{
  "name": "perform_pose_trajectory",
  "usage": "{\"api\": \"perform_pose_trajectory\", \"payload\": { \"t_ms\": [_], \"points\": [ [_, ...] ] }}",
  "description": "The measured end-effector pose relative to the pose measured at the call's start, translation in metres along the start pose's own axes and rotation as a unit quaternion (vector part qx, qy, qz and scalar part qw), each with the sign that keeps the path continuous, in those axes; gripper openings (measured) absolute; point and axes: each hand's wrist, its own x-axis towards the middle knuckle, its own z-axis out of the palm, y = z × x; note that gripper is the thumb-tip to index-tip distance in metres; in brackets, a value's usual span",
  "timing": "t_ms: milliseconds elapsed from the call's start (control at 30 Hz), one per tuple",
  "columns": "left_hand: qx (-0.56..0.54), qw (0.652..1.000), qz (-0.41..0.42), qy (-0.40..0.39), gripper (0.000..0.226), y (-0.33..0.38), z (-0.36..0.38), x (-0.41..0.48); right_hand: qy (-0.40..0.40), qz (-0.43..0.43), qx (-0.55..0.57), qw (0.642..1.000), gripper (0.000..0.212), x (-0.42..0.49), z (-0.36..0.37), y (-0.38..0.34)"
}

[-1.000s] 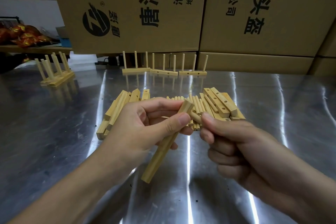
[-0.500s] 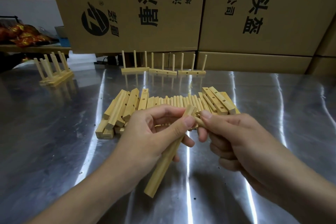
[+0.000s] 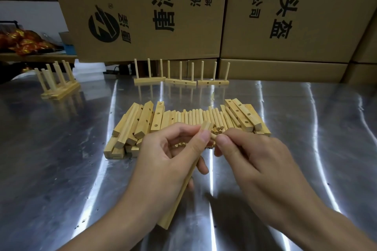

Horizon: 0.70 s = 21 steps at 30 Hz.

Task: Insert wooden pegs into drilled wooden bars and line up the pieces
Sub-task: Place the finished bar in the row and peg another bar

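Your left hand (image 3: 163, 161) grips a drilled wooden bar (image 3: 173, 214), thumb and fingers curled round its upper part. The bar is tilted: top end up by your fingertips, bottom end low toward you, above the metal table (image 3: 306, 128). Your right hand (image 3: 251, 159) pinches a short wooden peg (image 3: 213, 136) between thumb and forefinger, other fingers curled under. The peg tip meets the bar near its top end. Cannot tell if it sits in a hole; your fingers hide the joint.

Just behind your hands, a loose row of pegs (image 3: 195, 116) lies flat on the table. Stacked drilled bars (image 3: 142, 122) flank it on the left, holes showing, and more bars (image 3: 242, 116) lie on its right, some resting over the pegs.

At the table's far edge, three finished bars stand end to end in a rough line, each with three upright pegs: left one (image 3: 150, 79), middle one (image 3: 180, 82), right one (image 3: 213, 82). Far left, well apart from these, a cluster of finished bars (image 3: 59, 89) stands side by side, pegs up.

Containers: large cardboard boxes (image 3: 142, 6) with printed black characters and a round logo form a stacked wall behind the table. All are closed, contents hidden. On a shelf (image 3: 30, 57) at far left sit shiny orange-red wrapped items (image 3: 22, 43), too blurred to name.
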Motion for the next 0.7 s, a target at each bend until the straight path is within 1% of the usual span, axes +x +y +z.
{"api": "perform_pose_trajectory", "payload": {
  "t_ms": [33,67,100,167,200,233,267,300,333,400,467,500,533,567,667,700],
  "points": [
    [0.001,1.0,-0.002,-0.001,0.016,0.001,0.0,0.0,-0.017,0.01,0.025,0.999,0.037,0.002,0.0,-0.001],
    [0.001,1.0,-0.002,-0.002,0.017,0.002,-0.001,-0.001,-0.049,0.043,0.074,0.995,0.041,0.005,-0.003,-0.001],
    [0.001,1.0,-0.003,-0.004,0.017,0.003,-0.001,-0.001,-0.087,0.094,0.143,0.981,0.045,0.008,-0.007,-0.001],
    [-0.003,1.0,-0.008,-0.007,0.018,0.006,-0.001,-0.001,-0.152,0.19,0.262,0.934,0.045,0.014,-0.018,-0.001],
    [-0.004,1.0,-0.01,-0.01,0.019,0.007,-0.001,0.0,-0.168,0.204,0.286,0.921,0.044,0.015,-0.022,-0.002],
    [-0.002,1.0,-0.01,-0.012,0.019,0.008,-0.001,0.0,-0.171,0.194,0.275,0.926,0.044,0.015,-0.022,-0.003],
    [0.004,1.0,-0.006,-0.014,0.019,0.008,0.0,0.0,-0.157,0.154,0.224,0.95,0.047,0.013,-0.021,-0.003],
    [0.011,1.0,0.0,-0.015,0.018,0.008,0.001,0.0,-0.129,0.098,0.143,0.976,0.049,0.01,-0.018,-0.003],
    [0.018,1.0,0.007,-0.013,0.018,0.008,0.003,0.0,-0.103,0.047,0.059,0.992,0.049,0.007,-0.016,-0.005],
    [0.034,0.999,0.02,0.0,0.024,0.006,0.005,-0.002,-0.085,-0.007,-0.062,0.994,0.042,0.004,-0.013,-0.007],
    [0.066,0.997,0.036,0.013,0.034,0.004,0.007,-0.005,-0.091,-0.014,-0.158,0.983,0.034,0.003,-0.01,-0.011],
    [0.086,0.995,0.045,0.018,0.036,0.002,0.008,-0.006,-0.093,-0.009,-0.189,0.978,0.03,0.002,-0.006,-0.013],
    [0.103,0.993,0.055,0.024,0.037,0.001,0.009,-0.007,-0.092,-0.002,-0.202,0.975,0.027,0.0,-0.001,-0.016],
    [0.112,0.991,0.065,0.033,0.037,0.0,0.01,-0.009,-0.091,0.009,-0.199,0.976,0.029,-0.002,0.006,-0.018],
    [0.112,0.989,0.081,0.055,0.037,-0.002,0.015,-0.01,-0.07,0.032,-0.152,0.985,0.043,-0.004,0.02,-0.015],
    [0.115,0.988,0.085,0.061,0.037,-0.002,0.016,-0.01,-0.061,0.037,-0.141,0.987,0.044,-0.002,0.023,-0.014]
  ]
}}
